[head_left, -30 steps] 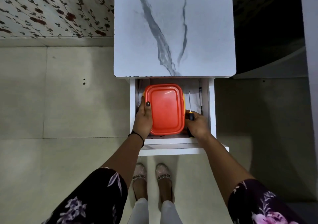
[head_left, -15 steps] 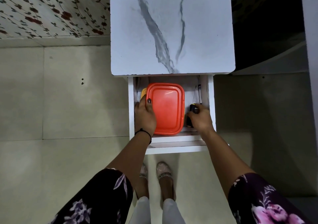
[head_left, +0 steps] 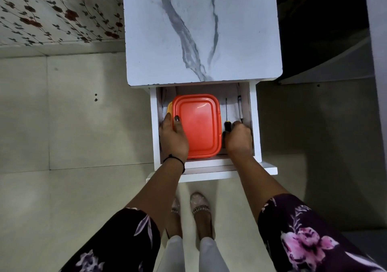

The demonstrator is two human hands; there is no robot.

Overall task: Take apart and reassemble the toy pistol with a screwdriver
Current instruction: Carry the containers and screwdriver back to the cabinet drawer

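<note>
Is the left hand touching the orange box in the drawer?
Touching. The head view shows the left hand gripping the orange box, thumb on its lid.

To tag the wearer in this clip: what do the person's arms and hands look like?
Left sleeve and right sleeve are dark with pink and lilac flowers, ending near the elbow; forearms bare. The left hand has a thin black band at the wrist and a dark-painted thumbnail. The right hand wears nothing visible.
</note>
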